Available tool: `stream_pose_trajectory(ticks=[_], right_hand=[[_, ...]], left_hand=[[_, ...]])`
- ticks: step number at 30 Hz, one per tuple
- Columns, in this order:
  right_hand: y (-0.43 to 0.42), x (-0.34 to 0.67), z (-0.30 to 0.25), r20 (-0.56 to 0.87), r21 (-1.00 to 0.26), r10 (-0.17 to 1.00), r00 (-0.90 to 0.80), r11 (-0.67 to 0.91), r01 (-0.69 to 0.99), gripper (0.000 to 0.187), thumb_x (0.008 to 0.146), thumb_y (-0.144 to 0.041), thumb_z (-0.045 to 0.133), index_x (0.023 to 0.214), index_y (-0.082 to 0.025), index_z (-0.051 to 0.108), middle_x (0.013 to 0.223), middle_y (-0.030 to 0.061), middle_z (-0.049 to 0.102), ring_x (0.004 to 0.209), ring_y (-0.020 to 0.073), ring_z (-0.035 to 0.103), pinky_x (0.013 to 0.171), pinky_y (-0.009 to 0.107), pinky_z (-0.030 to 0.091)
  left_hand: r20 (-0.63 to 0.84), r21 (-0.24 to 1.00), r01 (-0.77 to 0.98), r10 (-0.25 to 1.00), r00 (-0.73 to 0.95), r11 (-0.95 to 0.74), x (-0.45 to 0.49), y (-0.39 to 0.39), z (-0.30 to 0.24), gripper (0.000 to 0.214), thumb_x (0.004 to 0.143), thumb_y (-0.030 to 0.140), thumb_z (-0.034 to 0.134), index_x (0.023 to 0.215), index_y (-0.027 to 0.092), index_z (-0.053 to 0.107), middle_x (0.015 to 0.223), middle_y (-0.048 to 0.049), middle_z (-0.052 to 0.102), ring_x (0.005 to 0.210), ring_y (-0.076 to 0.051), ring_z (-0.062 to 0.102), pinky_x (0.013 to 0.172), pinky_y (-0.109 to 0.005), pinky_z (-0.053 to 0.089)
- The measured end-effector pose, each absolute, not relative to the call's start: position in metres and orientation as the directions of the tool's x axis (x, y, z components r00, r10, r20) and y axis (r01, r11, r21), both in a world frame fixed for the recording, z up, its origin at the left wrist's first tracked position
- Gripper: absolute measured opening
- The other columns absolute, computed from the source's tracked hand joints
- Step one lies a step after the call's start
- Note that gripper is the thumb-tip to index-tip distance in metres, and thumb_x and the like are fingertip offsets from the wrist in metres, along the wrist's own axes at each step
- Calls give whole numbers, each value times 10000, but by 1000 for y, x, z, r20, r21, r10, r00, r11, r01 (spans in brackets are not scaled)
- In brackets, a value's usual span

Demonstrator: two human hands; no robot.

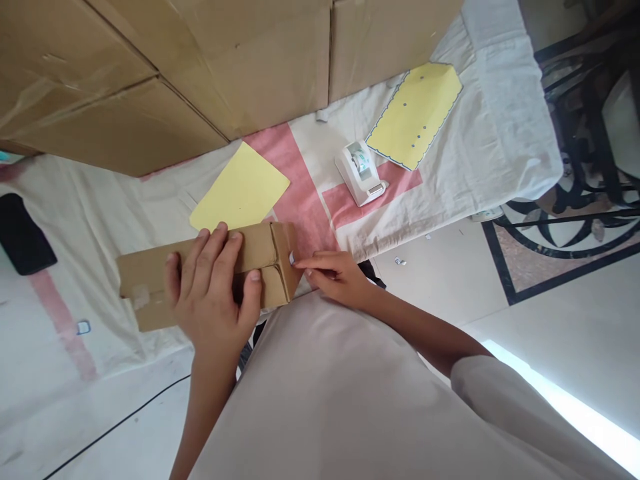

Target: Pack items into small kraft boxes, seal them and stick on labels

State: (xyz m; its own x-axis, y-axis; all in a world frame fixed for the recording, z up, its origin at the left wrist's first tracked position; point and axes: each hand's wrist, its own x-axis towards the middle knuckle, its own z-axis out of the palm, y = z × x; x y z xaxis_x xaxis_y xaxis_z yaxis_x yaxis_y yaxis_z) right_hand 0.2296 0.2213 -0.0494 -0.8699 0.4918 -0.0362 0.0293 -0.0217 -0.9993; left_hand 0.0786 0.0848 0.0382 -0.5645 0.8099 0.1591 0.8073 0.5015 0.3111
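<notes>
Pressing L hand flat, open, on cardboard box; R hand pinches tape bit.

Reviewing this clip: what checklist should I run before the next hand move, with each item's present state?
1. Grip on the small brown cardboard box: ok, left hand lies over its top, thumb down the near side.
2. End flaps closed: ok, folded flat at the box's right end.
3. Contact of the right hand: ok, fingertips touch that end beside a small pale scrap.
4. Scrap stuck down: cannot tell.
5. Access to the white tape dispenser: ok, it stands on the cloth apart from both hands.
6. Overlap with the plain yellow sheet: cannot tell, the box's far edge hides its near corner.
</notes>
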Motion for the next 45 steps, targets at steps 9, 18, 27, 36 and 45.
stream_pose_trajectory(ticks=[9,18,27,36,45], right_hand=[[224,232,-50,-156,-985,452,-878,-138,104,323,941,-250,581,1169,-146,785,710,-6,661,572,91,476,550,230,395],[227,233,-57,-79,-995,382,-921,-79,53,361,951,-209,565,1258,-168,750,807,7,695,695,120,577,660,254,477],[232,230,-55,-10,-1000,392,-920,-20,2,340,970,-199,547,1240,-194,754,832,12,700,716,128,592,688,270,498],[242,222,-52,-26,-999,376,-926,13,34,356,999,-244,516,1281,-188,727,788,4,651,691,122,560,654,259,478],[245,218,-47,-107,-994,374,-921,-38,100,377,989,-255,530,1306,-184,721,763,-10,655,608,96,493,575,224,426]], left_hand=[[159,315,804,807,-569,505,76,85,39,576,971,339,530,1540,353,443,1582,-24,499,1489,-292,437,1270,-537,220],[142,315,790,797,-586,525,74,86,39,574,980,353,517,1547,347,432,1590,-28,489,1497,-294,423,1271,-541,211],[138,333,781,792,-595,528,74,85,37,599,976,366,520,1563,372,400,1597,-10,480,1500,-292,414,1274,-534,181],[149,302,793,796,-587,528,72,86,36,597,963,348,536,1549,334,424,1574,-38,510,1490,-283,432,1263,-534,204],[145,295,795,797,-586,531,70,87,36,606,954,344,547,1547,333,423,1568,-37,518,1484,-284,440,1259,-527,204]])
